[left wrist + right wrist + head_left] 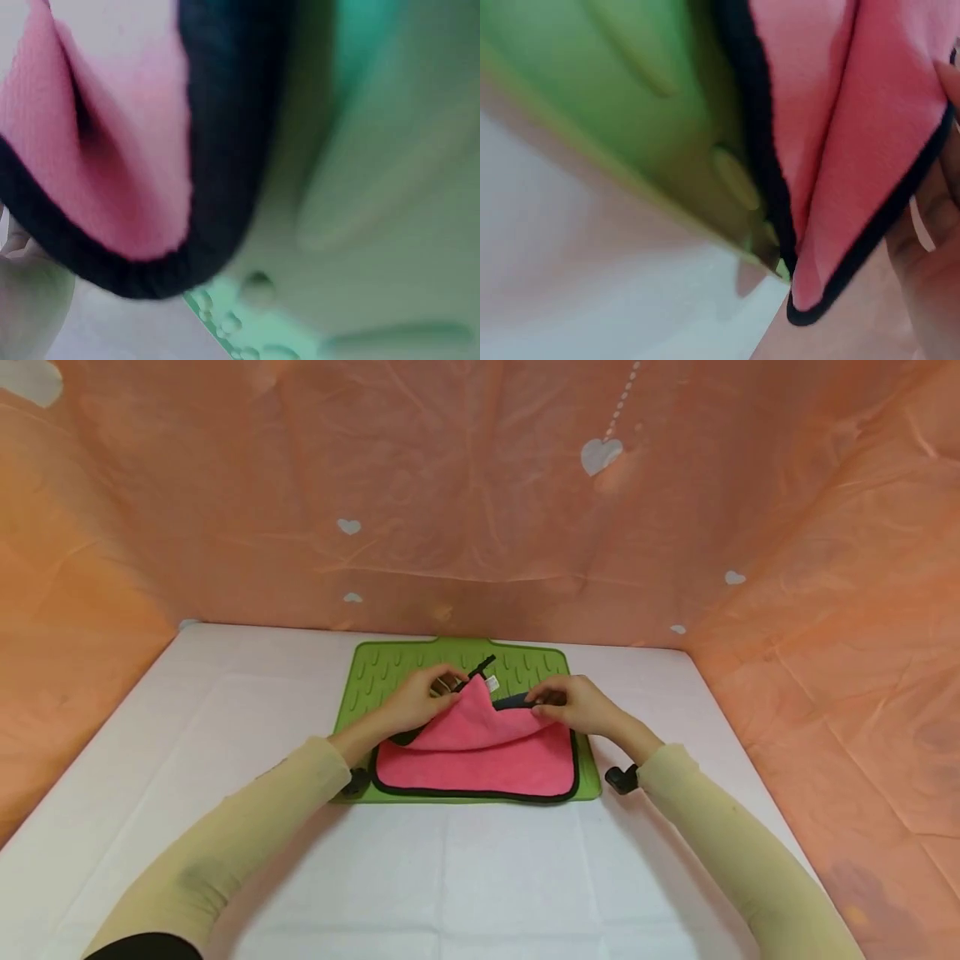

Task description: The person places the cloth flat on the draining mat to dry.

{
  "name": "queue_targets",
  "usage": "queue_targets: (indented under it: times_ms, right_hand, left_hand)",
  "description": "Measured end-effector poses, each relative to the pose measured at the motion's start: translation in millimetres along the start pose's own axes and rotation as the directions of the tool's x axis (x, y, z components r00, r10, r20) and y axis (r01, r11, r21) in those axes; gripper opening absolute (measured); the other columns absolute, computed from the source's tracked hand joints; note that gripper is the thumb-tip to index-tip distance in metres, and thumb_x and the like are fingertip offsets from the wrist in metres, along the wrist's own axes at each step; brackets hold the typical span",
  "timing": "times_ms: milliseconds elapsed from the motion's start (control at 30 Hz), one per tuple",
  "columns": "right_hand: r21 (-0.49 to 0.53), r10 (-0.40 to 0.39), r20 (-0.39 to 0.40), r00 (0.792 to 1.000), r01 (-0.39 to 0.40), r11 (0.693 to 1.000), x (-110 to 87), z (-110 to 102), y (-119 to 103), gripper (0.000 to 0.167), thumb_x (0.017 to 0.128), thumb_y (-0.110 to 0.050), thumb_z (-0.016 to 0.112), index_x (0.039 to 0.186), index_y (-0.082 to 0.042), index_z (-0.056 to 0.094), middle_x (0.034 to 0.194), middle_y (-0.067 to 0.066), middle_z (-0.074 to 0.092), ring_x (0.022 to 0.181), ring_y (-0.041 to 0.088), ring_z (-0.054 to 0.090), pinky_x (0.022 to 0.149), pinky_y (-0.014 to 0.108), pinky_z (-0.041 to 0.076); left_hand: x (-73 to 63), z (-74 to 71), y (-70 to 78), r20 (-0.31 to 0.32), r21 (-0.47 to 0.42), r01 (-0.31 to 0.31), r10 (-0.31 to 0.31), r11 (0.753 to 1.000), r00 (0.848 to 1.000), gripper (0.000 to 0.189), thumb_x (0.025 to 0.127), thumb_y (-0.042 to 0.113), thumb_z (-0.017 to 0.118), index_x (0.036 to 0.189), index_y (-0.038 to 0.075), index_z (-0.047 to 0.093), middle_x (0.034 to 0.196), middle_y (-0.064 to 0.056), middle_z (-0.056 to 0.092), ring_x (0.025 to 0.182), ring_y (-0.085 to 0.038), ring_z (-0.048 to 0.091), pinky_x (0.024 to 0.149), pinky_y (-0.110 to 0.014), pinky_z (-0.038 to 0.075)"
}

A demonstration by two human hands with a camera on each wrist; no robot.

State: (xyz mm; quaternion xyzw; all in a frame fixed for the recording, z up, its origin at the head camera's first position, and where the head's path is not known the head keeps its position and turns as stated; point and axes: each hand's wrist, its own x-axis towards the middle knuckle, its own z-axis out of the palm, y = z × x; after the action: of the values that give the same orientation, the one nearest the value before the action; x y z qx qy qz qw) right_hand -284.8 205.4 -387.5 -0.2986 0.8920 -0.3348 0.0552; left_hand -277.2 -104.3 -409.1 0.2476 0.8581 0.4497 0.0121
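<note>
A pink cloth point(480, 772) with a black border lies over a green ridged mat point(375, 677). Its far part is lifted and folded toward the near edge. My left hand point(416, 700) pinches the lifted part at the left, beside a peaked corner with a white label point(492, 683) and a black strap point(483, 665). At the right, my right hand point(588, 706) pinches the folded edge between thumb and fingers. A dark underside shows near those fingers. In the right wrist view, the pink fabric point(877, 150) doubles into a fold beside the fingers.
The mat rests on a white table covering point(442, 877). Behind and on both sides stand orange sheet walls point(480, 527) with pale hearts. Small black devices sit under each wrist, one at the left point(358, 782) and one at the right point(621, 779).
</note>
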Motion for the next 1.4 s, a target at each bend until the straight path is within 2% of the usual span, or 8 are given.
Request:
queue_targets:
  times_ms: [233,400,567,700,933,1100,1233,1400]
  right_hand:
    - [-0.045,-0.038,-0.181,0.983,0.030,0.999,21.1,1.1,-3.2,0.017,0.093,-0.007,0.077,0.110,-0.004,0.078,0.099,0.010,0.074,0.087,0.023,0.068,0.078,0.035,0.055]
    - [-0.070,-0.051,-0.248,0.967,0.034,0.997,35.2,3.3,-0.3,0.017,0.094,-0.007,0.075,0.110,-0.003,0.078,0.101,0.012,0.073,0.088,0.025,0.068,0.081,0.039,0.055]
    - [-0.068,-0.029,-0.247,0.969,0.013,0.998,34.8,1.8,7.4,0.019,0.095,-0.006,0.073,0.114,-0.001,0.076,0.108,0.014,0.074,0.094,0.030,0.070,0.086,0.046,0.057]
    - [-0.039,0.017,-0.261,0.965,-0.028,0.999,28.8,-3.4,17.1,0.023,0.096,-0.006,0.072,0.118,0.000,0.075,0.117,0.017,0.073,0.106,0.033,0.069,0.094,0.048,0.057]
    - [-0.025,0.094,-0.358,0.929,-0.111,0.994,16.3,-15.4,46.6,0.026,0.097,-0.008,0.070,0.121,0.001,0.074,0.120,0.021,0.072,0.111,0.037,0.064,0.100,0.055,0.048]
    - [-0.027,0.144,-0.351,0.925,-0.164,0.986,12.8,-17.9,62.6,0.031,0.098,-0.007,0.065,0.127,0.004,0.069,0.121,0.025,0.071,0.118,0.040,0.064,0.101,0.056,0.049]
    - [0.000,0.181,-0.357,0.916,-0.194,0.981,14.7,-15.3,69.9,0.032,0.099,-0.006,0.063,0.129,0.006,0.065,0.120,0.027,0.070,0.117,0.041,0.065,0.100,0.055,0.052]
    - [0.034,0.233,-0.395,0.889,-0.239,0.970,21.5,-12.1,70.1,0.029,0.102,-0.010,0.061,0.126,0.007,0.065,0.118,0.027,0.071,0.113,0.041,0.066,0.101,0.048,0.051]
  left_hand:
    - [-2.2,-13.9,-6.2,-0.148,-0.015,-0.018,0.015,1.000,0.989,0.029,0.101,0.003,0.065,0.130,0.002,0.066,0.120,-0.019,0.068,0.106,-0.036,0.067,0.091,-0.049,0.055]
    - [-5.3,-24.7,-12.6,-0.219,0.014,-0.005,0.008,1.000,0.976,0.031,0.101,0.003,0.065,0.132,0.001,0.067,0.127,-0.020,0.068,0.105,-0.037,0.068,0.085,-0.049,0.057]
    - [-7.0,-28.0,-20.1,-0.239,0.041,0.015,-0.005,0.999,0.971,0.033,0.100,0.005,0.066,0.133,0.003,0.068,0.131,-0.019,0.066,0.105,-0.036,0.069,0.083,-0.046,0.057]
    - [-8.8,-29.4,-24.4,-0.246,0.047,0.015,-0.002,0.999,0.969,0.033,0.100,0.004,0.067,0.133,0.002,0.068,0.132,-0.019,0.066,0.105,-0.037,0.069,0.082,-0.046,0.058]
    - [-10.6,-32.7,-27.7,-0.265,0.045,0.012,0.000,0.999,0.964,0.034,0.099,0.003,0.067,0.133,0.001,0.068,0.132,-0.020,0.066,0.105,-0.038,0.069,0.084,-0.049,0.057]
    - [-7.8,-35.8,-33.5,-0.260,0.051,0.015,-0.001,0.999,0.966,0.035,0.099,0.002,0.066,0.134,0.001,0.067,0.134,-0.021,0.064,0.107,-0.039,0.068,0.089,-0.051,0.057]
    - [-5.2,-38.1,-38.6,-0.262,0.045,0.005,0.007,0.999,0.965,0.037,0.098,-0.003,0.064,0.135,-0.001,0.066,0.135,-0.023,0.063,0.108,-0.039,0.066,0.093,-0.052,0.056]
    - [-2.8,-44.5,-42.0,-0.289,0.036,0.002,0.008,0.999,0.957,0.038,0.097,-0.007,0.063,0.135,-0.004,0.064,0.134,-0.026,0.061,0.107,-0.040,0.067,0.092,-0.053,0.057]
